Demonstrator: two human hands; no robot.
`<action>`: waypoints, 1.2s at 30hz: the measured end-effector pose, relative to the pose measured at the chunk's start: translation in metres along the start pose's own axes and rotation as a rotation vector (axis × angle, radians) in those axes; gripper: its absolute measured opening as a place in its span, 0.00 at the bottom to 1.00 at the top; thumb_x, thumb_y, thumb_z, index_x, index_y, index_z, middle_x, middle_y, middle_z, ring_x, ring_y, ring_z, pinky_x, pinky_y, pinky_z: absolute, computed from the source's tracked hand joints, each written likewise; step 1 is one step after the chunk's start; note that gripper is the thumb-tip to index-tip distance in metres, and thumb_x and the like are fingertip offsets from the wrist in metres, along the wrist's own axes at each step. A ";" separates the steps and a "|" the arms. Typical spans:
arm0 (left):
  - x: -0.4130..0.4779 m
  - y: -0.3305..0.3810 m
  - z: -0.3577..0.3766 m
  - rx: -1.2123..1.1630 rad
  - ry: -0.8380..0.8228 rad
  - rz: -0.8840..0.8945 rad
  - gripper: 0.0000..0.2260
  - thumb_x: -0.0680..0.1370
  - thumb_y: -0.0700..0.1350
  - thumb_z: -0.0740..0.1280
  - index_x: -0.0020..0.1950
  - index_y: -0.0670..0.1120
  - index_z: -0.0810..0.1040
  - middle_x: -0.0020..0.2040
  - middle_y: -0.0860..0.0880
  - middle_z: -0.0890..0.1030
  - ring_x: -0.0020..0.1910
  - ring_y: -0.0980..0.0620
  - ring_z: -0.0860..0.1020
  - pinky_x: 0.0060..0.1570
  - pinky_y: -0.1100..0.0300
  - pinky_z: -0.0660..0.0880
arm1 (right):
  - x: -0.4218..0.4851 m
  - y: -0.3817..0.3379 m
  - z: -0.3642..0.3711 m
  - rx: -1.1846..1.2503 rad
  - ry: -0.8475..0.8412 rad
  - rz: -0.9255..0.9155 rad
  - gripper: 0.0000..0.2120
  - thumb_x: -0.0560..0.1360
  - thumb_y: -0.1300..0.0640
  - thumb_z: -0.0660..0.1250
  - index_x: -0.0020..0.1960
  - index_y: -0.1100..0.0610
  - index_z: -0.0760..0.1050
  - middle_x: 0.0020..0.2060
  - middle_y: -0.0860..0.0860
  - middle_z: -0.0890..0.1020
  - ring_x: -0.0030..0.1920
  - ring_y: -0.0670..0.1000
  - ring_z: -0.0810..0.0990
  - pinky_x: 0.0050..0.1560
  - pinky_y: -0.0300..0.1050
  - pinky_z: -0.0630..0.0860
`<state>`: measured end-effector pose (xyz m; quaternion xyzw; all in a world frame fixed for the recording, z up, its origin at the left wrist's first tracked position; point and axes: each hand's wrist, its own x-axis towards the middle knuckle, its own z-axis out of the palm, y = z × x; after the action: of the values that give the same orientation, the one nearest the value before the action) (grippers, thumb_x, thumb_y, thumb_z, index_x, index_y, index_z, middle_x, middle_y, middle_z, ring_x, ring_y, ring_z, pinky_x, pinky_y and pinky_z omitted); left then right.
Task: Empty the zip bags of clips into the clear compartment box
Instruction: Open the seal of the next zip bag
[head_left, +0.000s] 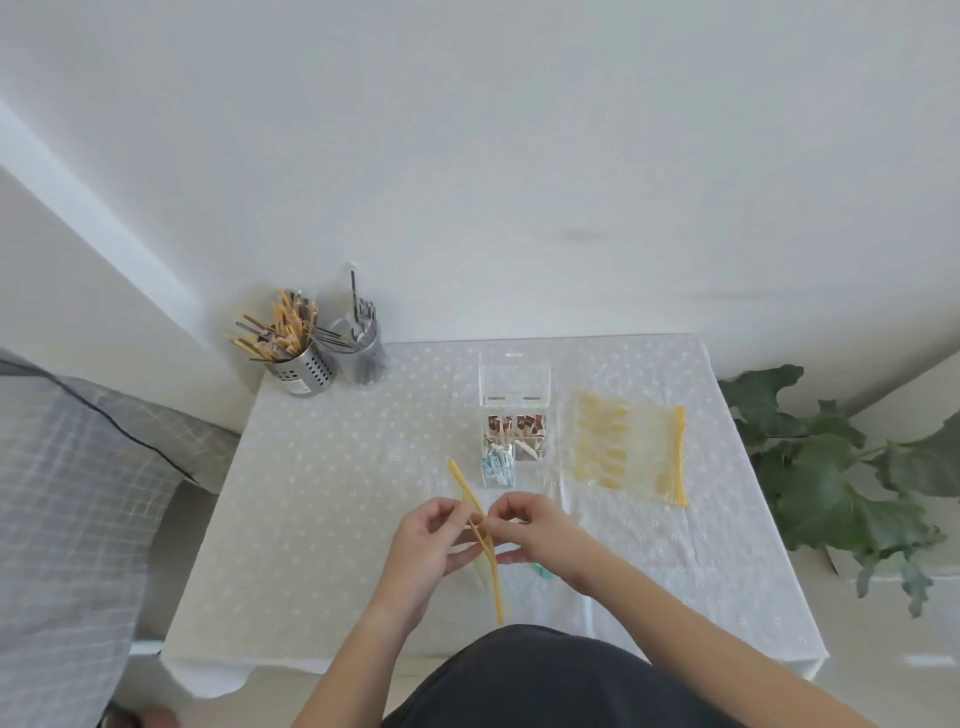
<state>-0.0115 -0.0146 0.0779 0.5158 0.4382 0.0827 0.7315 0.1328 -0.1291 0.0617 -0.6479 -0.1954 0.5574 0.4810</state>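
While two hands (483, 535) grip one zip bag (480, 525), another (628, 452) lies flat.

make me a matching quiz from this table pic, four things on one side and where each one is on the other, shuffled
Things
1. clear compartment box
2. zip bag of yellow clips
3. zip bag with the yellow seal
4. metal holder of sticks

Places
A. far left corner of the table
B. pinched between the left hand and the right hand
C. middle of the table, lid open toward the wall
D. flat on the cloth, right of the box

Pairs: 1-C, 2-D, 3-B, 4-A
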 end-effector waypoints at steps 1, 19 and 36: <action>0.000 0.002 -0.002 -0.013 -0.002 0.006 0.11 0.86 0.43 0.66 0.55 0.35 0.81 0.53 0.38 0.87 0.54 0.42 0.88 0.58 0.47 0.84 | 0.001 -0.002 0.001 0.001 0.010 -0.009 0.09 0.78 0.54 0.73 0.48 0.60 0.80 0.47 0.55 0.86 0.53 0.55 0.87 0.57 0.56 0.83; 0.004 0.004 -0.033 0.081 -0.098 -0.047 0.15 0.74 0.44 0.81 0.58 0.45 0.84 0.51 0.44 0.88 0.53 0.45 0.88 0.56 0.49 0.85 | 0.008 -0.019 0.024 0.150 0.125 -0.038 0.12 0.82 0.61 0.69 0.54 0.72 0.78 0.45 0.62 0.84 0.52 0.62 0.86 0.58 0.55 0.83; 0.006 0.016 -0.021 0.375 0.024 0.175 0.11 0.78 0.45 0.77 0.56 0.54 0.79 0.43 0.51 0.88 0.42 0.52 0.88 0.48 0.51 0.86 | 0.012 -0.021 0.027 0.003 0.252 0.044 0.10 0.78 0.55 0.72 0.48 0.63 0.79 0.46 0.63 0.84 0.45 0.58 0.88 0.51 0.55 0.86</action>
<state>-0.0184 0.0107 0.0866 0.6780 0.4081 0.0688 0.6075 0.1178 -0.0990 0.0758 -0.7161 -0.1183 0.4822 0.4906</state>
